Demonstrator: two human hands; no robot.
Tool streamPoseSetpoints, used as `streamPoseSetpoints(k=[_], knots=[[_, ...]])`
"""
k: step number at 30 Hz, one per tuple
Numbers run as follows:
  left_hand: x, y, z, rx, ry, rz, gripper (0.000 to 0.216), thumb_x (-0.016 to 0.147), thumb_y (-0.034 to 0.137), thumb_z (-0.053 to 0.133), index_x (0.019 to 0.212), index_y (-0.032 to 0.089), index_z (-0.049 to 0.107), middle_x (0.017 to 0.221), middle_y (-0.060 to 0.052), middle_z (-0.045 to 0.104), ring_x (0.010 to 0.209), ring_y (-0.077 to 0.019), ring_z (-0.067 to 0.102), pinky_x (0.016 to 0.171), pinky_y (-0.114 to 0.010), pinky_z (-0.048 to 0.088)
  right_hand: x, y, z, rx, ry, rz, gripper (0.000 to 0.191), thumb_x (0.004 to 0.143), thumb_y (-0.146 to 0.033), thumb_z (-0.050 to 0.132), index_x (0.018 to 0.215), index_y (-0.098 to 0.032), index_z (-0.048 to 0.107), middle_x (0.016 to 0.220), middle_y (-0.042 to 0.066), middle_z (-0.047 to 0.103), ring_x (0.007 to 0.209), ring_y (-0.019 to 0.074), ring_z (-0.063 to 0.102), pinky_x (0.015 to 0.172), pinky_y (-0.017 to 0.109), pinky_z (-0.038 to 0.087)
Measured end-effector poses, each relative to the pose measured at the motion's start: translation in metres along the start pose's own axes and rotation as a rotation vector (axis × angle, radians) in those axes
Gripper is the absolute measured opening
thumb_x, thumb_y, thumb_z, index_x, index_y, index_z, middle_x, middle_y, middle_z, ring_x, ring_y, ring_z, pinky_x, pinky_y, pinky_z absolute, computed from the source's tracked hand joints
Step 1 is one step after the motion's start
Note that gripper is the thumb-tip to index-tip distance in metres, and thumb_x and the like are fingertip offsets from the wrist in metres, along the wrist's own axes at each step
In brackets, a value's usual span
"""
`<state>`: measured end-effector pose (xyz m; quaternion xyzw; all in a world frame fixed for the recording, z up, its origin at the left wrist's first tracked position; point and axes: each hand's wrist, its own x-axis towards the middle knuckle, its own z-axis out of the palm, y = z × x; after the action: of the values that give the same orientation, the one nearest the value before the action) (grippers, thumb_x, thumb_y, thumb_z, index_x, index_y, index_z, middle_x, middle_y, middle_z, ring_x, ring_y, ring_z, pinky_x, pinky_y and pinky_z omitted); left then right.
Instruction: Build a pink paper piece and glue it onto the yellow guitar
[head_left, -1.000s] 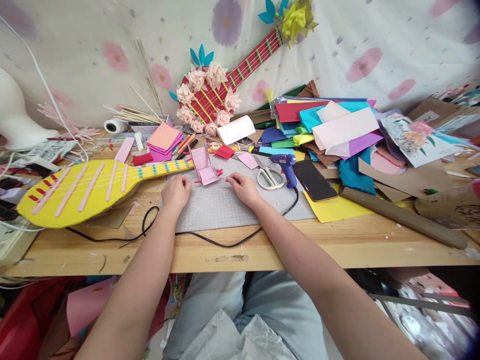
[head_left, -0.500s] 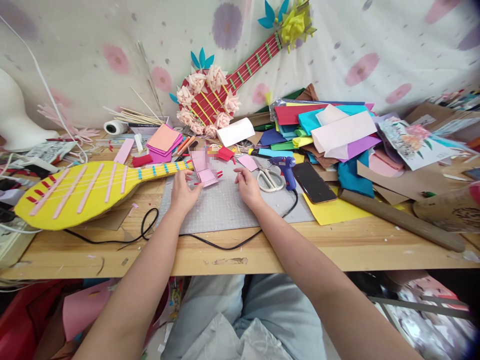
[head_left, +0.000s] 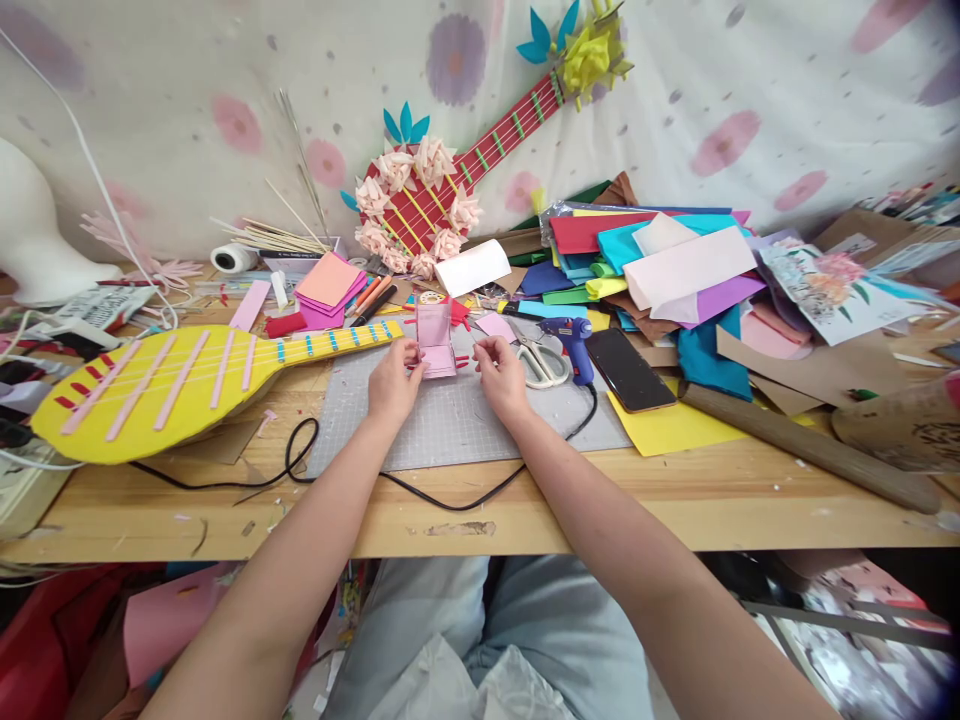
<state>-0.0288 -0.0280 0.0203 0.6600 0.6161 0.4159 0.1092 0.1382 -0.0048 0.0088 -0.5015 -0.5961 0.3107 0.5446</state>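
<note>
A small pink paper chair [head_left: 436, 339] stands on the grey cutting mat [head_left: 450, 420] in the middle of the wooden table. My left hand [head_left: 393, 382] grips its left side with thumb and fingers. My right hand [head_left: 500, 374] sits just right of the chair, fingertips pinched together near its edge; what they pinch is too small to make out. White scissors [head_left: 537, 362] and a blue glue gun [head_left: 573, 340] lie right of my right hand.
A yellow paper guitar [head_left: 172, 385] lies at the left, a red one with paper roses [head_left: 442, 190] leans on the wall. A heap of coloured paper [head_left: 660, 265], a black phone [head_left: 626, 368] and a wooden rod [head_left: 810, 440] fill the right. A black cord [head_left: 420, 485] loops along the front edge.
Both hands moved forward to the pink chair. My left hand took hold of it and turned it upright, shifting it slightly right; my right hand came up beside it.
</note>
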Motion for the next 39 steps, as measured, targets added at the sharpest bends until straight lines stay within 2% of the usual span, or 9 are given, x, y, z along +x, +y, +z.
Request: streamPoseSetpoints(k=[7,13,16,18,22,26,29,33,39], knots=[[0.001,0.003,0.001,0.004,-0.056,0.002,0.041,0.075,0.027,0.059,0.112,0.023,0.043,0.1,-0.003,0.065,0.09,-0.0156,0.061,0.075,-0.028,0.045,-0.004,-0.006,-0.001,-0.177,0.011,-0.183,0.021,0.084,-0.027,0.042,0.092,-0.018,0.059,0.09,0.005,0.064,0.081,0.0152,0.058,0.074,0.029,0.044],[-0.008,0.009,-0.02,0.087,0.297,0.21,0.032,0.082,0.036,0.048,0.107,0.015,0.048,0.105,-0.01,0.059,0.092,-0.0165,0.056,0.086,-0.032,0.041,-0.016,-0.023,0.003,-0.518,-0.248,-0.348,0.026,0.087,-0.021,0.039,0.101,-0.023,0.062,0.099,0.003,0.066,0.093,0.0161,0.059,0.076,0.026,0.043],[-0.016,0.01,-0.026,0.172,0.066,0.333,0.024,0.083,0.034,0.046,0.097,0.017,0.055,0.094,-0.007,0.062,0.087,-0.0165,0.056,0.081,-0.03,0.041,-0.021,-0.026,0.008,-0.641,-0.379,-0.405,0.028,0.089,-0.022,0.038,0.104,-0.024,0.061,0.101,0.004,0.066,0.092,0.016,0.059,0.074,0.025,0.042],[-0.019,0.009,-0.028,0.182,-0.103,0.32,0.023,0.084,0.034,0.045,0.094,0.019,0.058,0.087,-0.004,0.063,0.077,-0.0144,0.056,0.073,-0.027,0.042,-0.024,-0.027,0.01,-0.655,-0.409,-0.439,0.027,0.089,-0.025,0.038,0.104,-0.023,0.061,0.1,0.004,0.066,0.089,0.0158,0.06,0.072,0.025,0.041],[-0.018,0.001,-0.032,0.129,-0.138,0.189,0.022,0.082,0.035,0.047,0.085,0.02,0.061,0.082,-0.001,0.063,0.07,-0.0122,0.054,0.065,-0.023,0.04,-0.023,-0.027,0.009,-0.56,-0.307,-0.412,0.022,0.087,-0.033,0.045,0.096,-0.02,0.059,0.092,0.004,0.066,0.078,0.0144,0.06,0.065,0.024,0.039],[-0.009,-0.01,-0.042,0.161,-0.002,-0.002,0.022,0.081,0.035,0.046,0.082,0.019,0.062,0.083,-0.001,0.064,0.067,-0.0123,0.053,0.062,-0.024,0.038,-0.017,-0.023,0.002,-0.412,-0.122,-0.226,0.021,0.084,-0.037,0.048,0.082,-0.019,0.057,0.079,0.003,0.064,0.068,0.0132,0.057,0.061,0.024,0.038],[-0.005,-0.016,-0.045,0.195,-0.042,-0.105,0.022,0.08,0.034,0.046,0.084,0.02,0.063,0.083,-0.001,0.066,0.067,-0.0134,0.054,0.061,-0.025,0.037,-0.011,-0.018,-0.004,-0.296,-0.072,-0.091,0.025,0.082,-0.042,0.048,0.076,-0.019,0.055,0.068,0.0,0.063,0.061,0.0123,0.055,0.061,0.024,0.039],[-0.006,-0.02,-0.043,0.237,-0.137,-0.102,0.023,0.08,0.035,0.046,0.083,0.021,0.064,0.082,-0.001,0.067,0.068,-0.0147,0.055,0.061,-0.026,0.036,-0.006,-0.015,-0.013,-0.262,-0.022,-0.025,0.034,0.084,-0.048,0.04,0.073,-0.02,0.054,0.055,-0.003,0.058,0.052,0.0109,0.051,0.058,0.023,0.037],[-0.007,-0.021,-0.036,0.238,-0.117,-0.063,0.023,0.081,0.035,0.045,0.086,0.022,0.064,0.085,-0.003,0.066,0.074,-0.0162,0.056,0.064,-0.027,0.037,0.003,-0.012,-0.022,-0.251,0.099,0.009,0.049,0.086,-0.053,0.031,0.051,-0.02,0.043,0.045,-0.003,0.048,0.049,0.0108,0.048,0.056,0.023,0.033]])
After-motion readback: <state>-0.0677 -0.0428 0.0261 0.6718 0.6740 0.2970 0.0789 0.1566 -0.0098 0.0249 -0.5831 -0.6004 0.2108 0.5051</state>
